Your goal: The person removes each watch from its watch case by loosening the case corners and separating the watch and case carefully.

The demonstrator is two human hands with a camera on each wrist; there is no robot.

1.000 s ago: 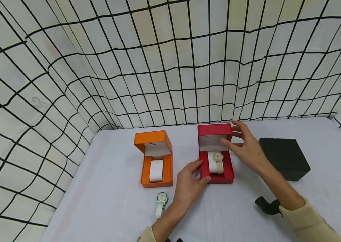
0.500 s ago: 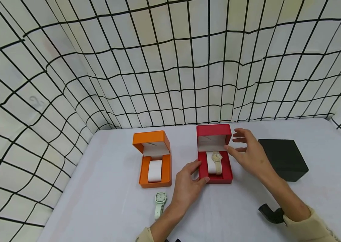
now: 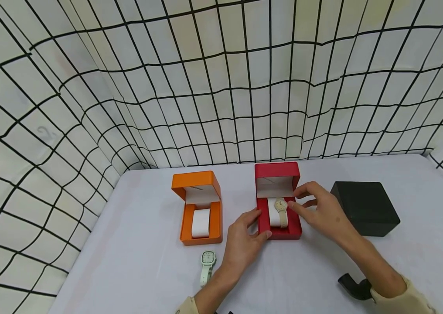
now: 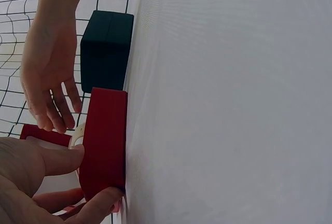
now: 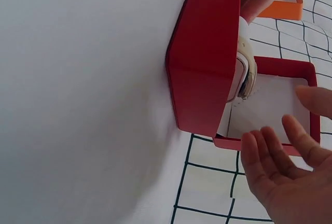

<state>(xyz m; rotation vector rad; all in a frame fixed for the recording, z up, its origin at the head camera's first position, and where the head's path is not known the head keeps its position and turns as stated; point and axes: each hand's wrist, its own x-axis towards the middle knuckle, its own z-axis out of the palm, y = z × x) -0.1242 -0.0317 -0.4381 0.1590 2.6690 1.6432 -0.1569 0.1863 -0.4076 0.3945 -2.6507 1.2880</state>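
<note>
An open red watch box (image 3: 261, 218) stands on the white table with its lid tipped up. Inside it, a cream watch (image 3: 281, 206) is wrapped round a white cushion (image 3: 273, 218). My left hand (image 3: 243, 242) grips the box's near left corner, thumb at the front and fingers along the left side. Over the box's right edge hovers my right hand (image 3: 325, 213), its thumb and fingers spread apart close to the watch. In the right wrist view the right fingers (image 5: 267, 156) hold nothing and stand clear of the watch (image 5: 246, 68).
Left of the red box stands an open orange watch box (image 3: 188, 222) with a bare white cushion (image 3: 201, 223). A pale green watch (image 3: 207, 264) lies near my left forearm. A dark green box (image 3: 364, 207) sits at the right. Black-lined white sheeting (image 3: 206, 100) rises behind the table.
My right hand has left the red box's lid and come down and nearer to the cream watch. The left hand keeps its grip on the box.
</note>
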